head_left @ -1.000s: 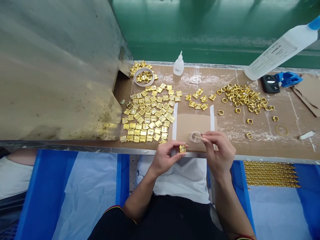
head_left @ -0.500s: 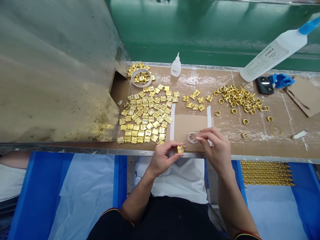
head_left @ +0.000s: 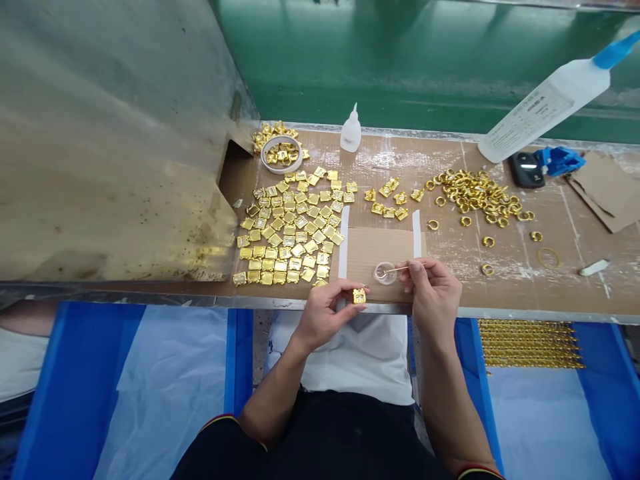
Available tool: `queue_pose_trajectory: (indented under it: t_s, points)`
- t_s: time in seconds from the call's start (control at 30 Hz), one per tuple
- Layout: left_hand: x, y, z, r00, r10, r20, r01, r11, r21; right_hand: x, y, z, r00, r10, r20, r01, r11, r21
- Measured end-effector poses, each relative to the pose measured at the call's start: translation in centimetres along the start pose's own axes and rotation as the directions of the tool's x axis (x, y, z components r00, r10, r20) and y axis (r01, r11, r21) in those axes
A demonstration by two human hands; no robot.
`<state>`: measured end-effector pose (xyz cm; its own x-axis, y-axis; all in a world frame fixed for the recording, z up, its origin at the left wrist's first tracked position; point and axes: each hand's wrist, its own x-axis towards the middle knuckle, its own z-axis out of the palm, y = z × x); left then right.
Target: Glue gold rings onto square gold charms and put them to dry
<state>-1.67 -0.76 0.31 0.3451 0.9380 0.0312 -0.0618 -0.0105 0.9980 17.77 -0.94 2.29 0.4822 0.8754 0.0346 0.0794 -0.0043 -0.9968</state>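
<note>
Between the thumb and fingers of my left hand (head_left: 327,313) is a small gold square piece (head_left: 359,296), held at the table's front edge. My right hand (head_left: 433,290) pinches a thin wooden stick (head_left: 403,268). The stick's far end reaches into a small clear round dish (head_left: 385,273). That dish stands on a cardboard patch (head_left: 375,243) between two strips of white tape (head_left: 344,240). Many flat gold pieces (head_left: 290,230) lie in rows to the left of the patch. Several more gold pieces (head_left: 389,211) sit just behind it.
A heap of gold rings (head_left: 480,197) lies at right. Behind stand a small white dropper bottle (head_left: 351,132) and a large leaning bottle (head_left: 547,107). A tape roll (head_left: 281,155) rests on gold pieces. A metal box (head_left: 120,147) walls the left side; blue trays (head_left: 243,360) lie below the edge.
My right hand has turned and regripped, so the thin stick now shows pointing left into the dish. My left hand keeps the gold piece at nearly the same spot.
</note>
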Motion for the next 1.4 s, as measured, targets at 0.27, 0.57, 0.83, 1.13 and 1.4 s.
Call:
queue_pose_trajectory:
  t_s: [0.27,0.57,0.83,1.13,1.4]
  points:
    - [0.0,0.1,0.0,1.0,0.003,0.007,-0.004,1.0,0.024,-2.4,-2.1,0.2,1.0,-0.025,-0.015,0.026,0.998,0.061]
    - [-0.1,-0.1,0.0,1.0,0.023,-0.014,-0.022,0.997,0.078,-4.3,-2.9,1.5,0.995,-0.065,0.079,0.066,0.998,-0.014]
    - [-0.1,-0.4,0.1,0.999,0.044,-0.016,-0.043,0.996,0.075,-4.8,-2.4,1.8,0.993,-0.036,0.11,0.035,0.999,0.013]
    - [0.0,-0.2,0.1,0.999,0.052,-0.01,-0.051,0.996,0.078,-4.8,-2.3,2.0,0.993,-0.039,0.111,0.039,0.999,0.008]
    - [0.0,-0.2,0.1,0.999,0.048,-0.012,-0.047,0.995,0.091,-4.9,-2.1,1.8,0.992,-0.03,0.123,0.03,1.0,0.003]
